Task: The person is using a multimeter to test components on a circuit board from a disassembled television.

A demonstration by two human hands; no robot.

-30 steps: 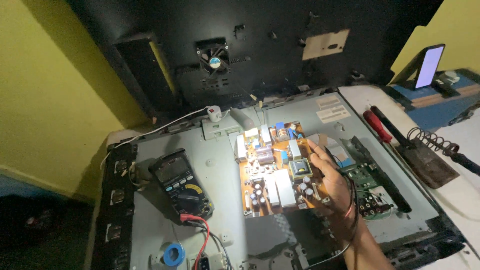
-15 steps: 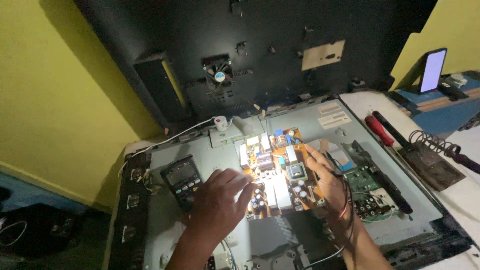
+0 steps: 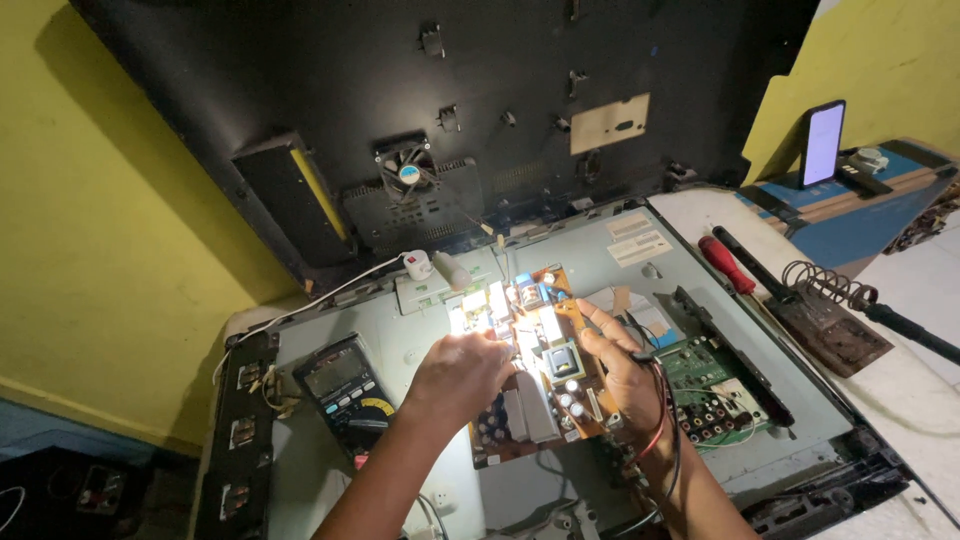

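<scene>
An orange power board (image 3: 545,400) lies on the grey metal chassis (image 3: 400,325) of an opened flat screen, brightly lit from a small white lamp (image 3: 437,268). My left hand (image 3: 455,375) reaches in from below, its fingertips bunched together on the board's bright upper left part; what they pinch is hidden in the glare. My right hand (image 3: 612,365) rests on the board's right edge with fingers stretched up, and red and black test leads (image 3: 655,425) run through it and loop around the wrist. A black multimeter (image 3: 345,385) lies left of my left hand.
A green circuit board (image 3: 715,385) sits right of my right hand. The black back cover with a fan (image 3: 408,172) leans behind. On the white bench at right lie a red screwdriver (image 3: 725,262), a soldering iron stand (image 3: 830,315) and a propped phone (image 3: 823,142).
My left arm has come into view from below and moved up to the board's upper left part. My right hand stays on the board's right edge.
</scene>
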